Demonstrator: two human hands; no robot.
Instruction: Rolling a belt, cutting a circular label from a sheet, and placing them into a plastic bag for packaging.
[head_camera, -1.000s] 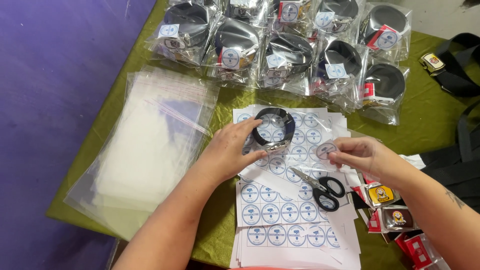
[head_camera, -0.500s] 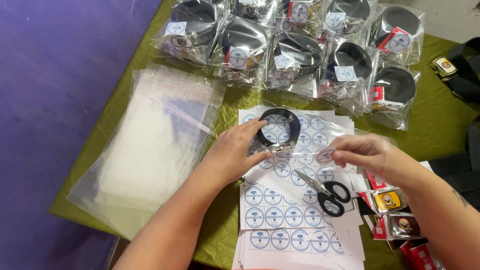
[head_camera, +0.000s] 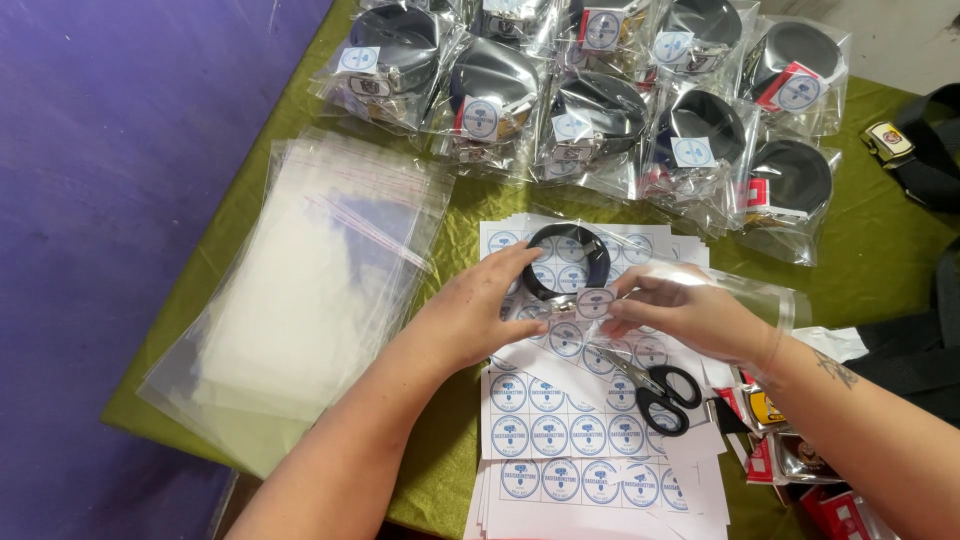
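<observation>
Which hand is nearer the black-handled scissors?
Right. The right hand hovers just above the scissors on the sticker sheets; the left hand grips the coiled black belt farther to the left.

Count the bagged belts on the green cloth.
9 bagged belts: five in the back row along the picture's top edge, four in the row in front of it. Others may be cut off above.

The right hand (head_camera: 690, 312), held apart from the coiled black belt (head_camera: 568, 262) a second ago, has been brought in against the left hand (head_camera: 480, 310), and a round sticker (head_camera: 594, 303) pinched in its fingers is now pressed at the belt's lower edge. A clear bag (head_camera: 745, 292) is now seen draped behind the right hand.
</observation>
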